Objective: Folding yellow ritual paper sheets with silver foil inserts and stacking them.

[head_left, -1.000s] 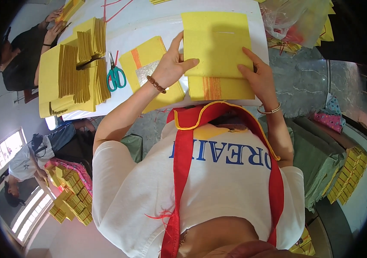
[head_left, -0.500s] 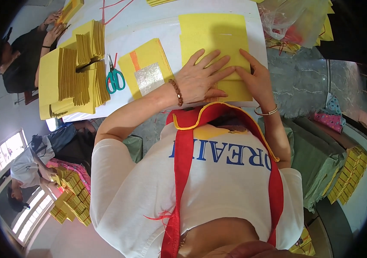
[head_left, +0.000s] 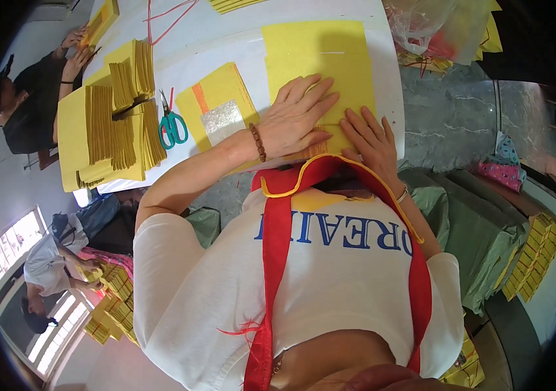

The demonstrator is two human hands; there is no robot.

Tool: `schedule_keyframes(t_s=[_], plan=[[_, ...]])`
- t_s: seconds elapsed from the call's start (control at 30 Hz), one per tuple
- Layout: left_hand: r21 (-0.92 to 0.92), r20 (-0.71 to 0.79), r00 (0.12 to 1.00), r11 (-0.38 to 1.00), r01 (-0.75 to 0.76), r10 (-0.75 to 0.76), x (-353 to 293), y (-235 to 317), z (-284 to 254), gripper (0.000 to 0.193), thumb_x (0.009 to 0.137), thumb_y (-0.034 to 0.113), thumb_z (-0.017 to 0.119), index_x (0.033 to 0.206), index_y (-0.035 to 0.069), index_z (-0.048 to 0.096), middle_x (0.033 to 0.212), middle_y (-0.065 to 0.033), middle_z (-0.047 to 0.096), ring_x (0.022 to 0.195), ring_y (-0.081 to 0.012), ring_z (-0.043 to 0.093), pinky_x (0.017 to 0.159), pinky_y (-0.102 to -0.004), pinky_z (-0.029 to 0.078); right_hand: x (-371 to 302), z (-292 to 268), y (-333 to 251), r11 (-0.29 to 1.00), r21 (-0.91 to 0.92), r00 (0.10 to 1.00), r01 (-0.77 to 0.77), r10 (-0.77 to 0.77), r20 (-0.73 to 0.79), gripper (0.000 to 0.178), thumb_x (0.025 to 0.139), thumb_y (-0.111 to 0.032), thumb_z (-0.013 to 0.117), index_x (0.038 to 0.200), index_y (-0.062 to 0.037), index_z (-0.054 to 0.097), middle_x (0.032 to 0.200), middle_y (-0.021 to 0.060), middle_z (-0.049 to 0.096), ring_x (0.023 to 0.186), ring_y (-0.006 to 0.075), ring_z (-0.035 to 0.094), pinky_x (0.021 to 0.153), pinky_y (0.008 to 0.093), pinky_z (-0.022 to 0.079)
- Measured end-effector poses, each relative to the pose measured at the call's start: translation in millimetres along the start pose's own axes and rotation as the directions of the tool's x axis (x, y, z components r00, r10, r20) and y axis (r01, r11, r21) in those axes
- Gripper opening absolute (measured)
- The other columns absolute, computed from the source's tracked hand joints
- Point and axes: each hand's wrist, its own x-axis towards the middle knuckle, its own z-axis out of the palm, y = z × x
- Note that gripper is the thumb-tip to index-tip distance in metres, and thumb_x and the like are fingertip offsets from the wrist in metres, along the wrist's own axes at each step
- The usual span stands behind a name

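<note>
Yellow paper sheets (head_left: pixel 317 49) lie near the table's front edge, with a crease or fold running across them. My left hand (head_left: pixel 299 116) rests flat on the paper, fingers stretched to the upper right and the thumb lower down. Beside it, my right hand (head_left: pixel 370 137) lies on the lower right part of the sheets, its fingers extended. Neither hand grips anything. Orange print shows on the paper just under my left thumb. Left of my left wrist is another yellow sheet (head_left: pixel 234 83) with an orange strip and a silver foil square (head_left: pixel 222 122).
Teal-handled scissors (head_left: pixel 173 129) lie beside stacked bundles of folded yellow paper (head_left: pixel 99 124). A clear plastic bag (head_left: pixel 438 29) is at the far right corner. One person works at the far left, another at yellow bundles lower left. Green-wrapped packages (head_left: pixel 473 228) stand right of me.
My right hand has slid down toward the near edge of the paper and its fingers have straightened. My left hand has shifted slightly, with its fingers closer together. The whole view has moved a little.
</note>
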Motion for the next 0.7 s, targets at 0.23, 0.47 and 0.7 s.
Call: schedule_keyframes(t_s=[0.23,0.47,0.7], plan=[[0.263,0.020,0.991,0.956,-0.131,0.130,9,2,1,0.054,0.077,0.024,0.058,0.125,0.000,0.045,0.125,-0.0219,0.045,0.110,-0.0341,0.046,0.087,-0.0401,0.041,7,-14,9,0.917,0.370,0.988,-0.151,0.157,0.014,0.037,0.088,-0.024,0.053,0.123,-0.0117,0.053,0.129,0.0070,0.050,0.122,0.0233,0.043,0.102,0.0427,0.028],[0.120,0.178,0.983,0.991,-0.060,0.038,33,-9,-33,0.044,0.076,0.016,0.058,0.118,0.005,0.053,0.107,-0.0115,0.060,0.092,-0.0237,0.057,0.075,-0.0320,0.048,32,-23,6,0.496,0.857,0.812,-0.138,0.552,-0.189,0.034,0.091,-0.014,0.047,0.122,-0.0014,0.050,0.124,0.0136,0.053,0.117,0.0209,0.048,0.099,0.0319,0.034],[-0.229,-0.195,0.922,0.930,0.289,-0.334,68,-116,-160,0.026,0.086,0.018,0.053,0.111,0.012,0.060,0.075,-0.0146,0.063,0.064,-0.0271,0.058,0.060,-0.0347,0.045,13,-2,19,0.796,0.554,0.929,-0.245,0.356,-0.101,0.033,0.085,-0.009,0.056,0.117,-0.0027,0.054,0.120,0.0133,0.055,0.115,0.0240,0.050,0.098,0.0326,0.036]])
